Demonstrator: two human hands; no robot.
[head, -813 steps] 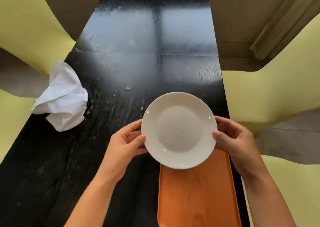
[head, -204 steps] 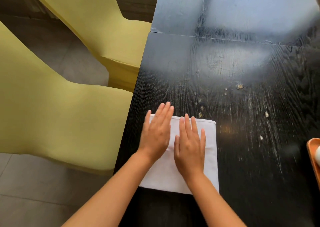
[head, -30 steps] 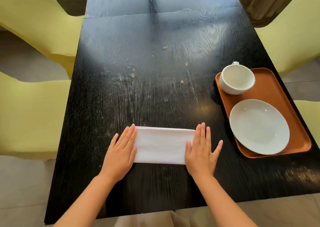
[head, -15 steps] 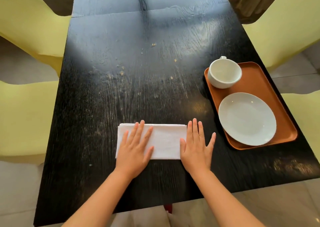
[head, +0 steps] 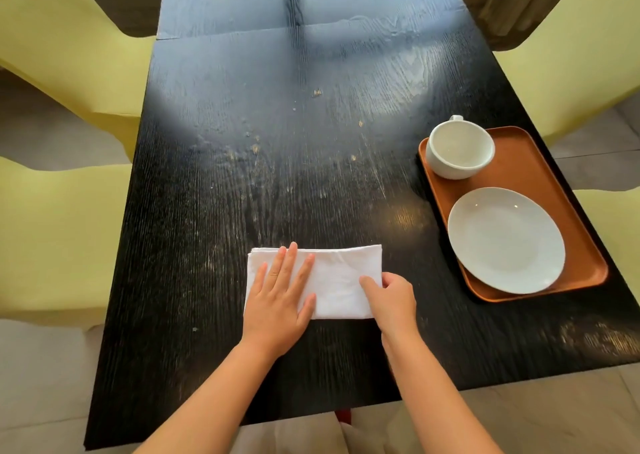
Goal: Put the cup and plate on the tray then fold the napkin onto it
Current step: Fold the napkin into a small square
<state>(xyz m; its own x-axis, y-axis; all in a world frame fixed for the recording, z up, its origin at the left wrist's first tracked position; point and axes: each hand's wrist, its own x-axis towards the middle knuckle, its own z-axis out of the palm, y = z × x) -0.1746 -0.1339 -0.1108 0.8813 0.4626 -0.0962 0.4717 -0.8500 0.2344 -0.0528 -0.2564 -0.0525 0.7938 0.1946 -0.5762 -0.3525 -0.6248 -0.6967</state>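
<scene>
A white napkin [head: 341, 277], folded into a flat rectangle, lies on the black table [head: 277, 142] near its front edge. My left hand [head: 280, 298] rests flat on the napkin's left half, fingers spread. My right hand [head: 393, 299] pinches the napkin's lower right corner between thumb and curled fingers. To the right stands an orange tray [head: 540, 176]. On it a white cup [head: 459, 150] sits at the far end and a white plate [head: 505, 240] at the near end.
Yellow covered chairs stand along both sides, at the left [head: 59, 242] and at the right [head: 571, 62]. Crumbs and pale smears mark the table's middle. The tray lies close to the table's right edge. Grey tiled floor shows below the front edge.
My right hand went from lying flat beside the napkin to gripping its right corner. My left hand slid slightly further onto the napkin. The view shifted a little.
</scene>
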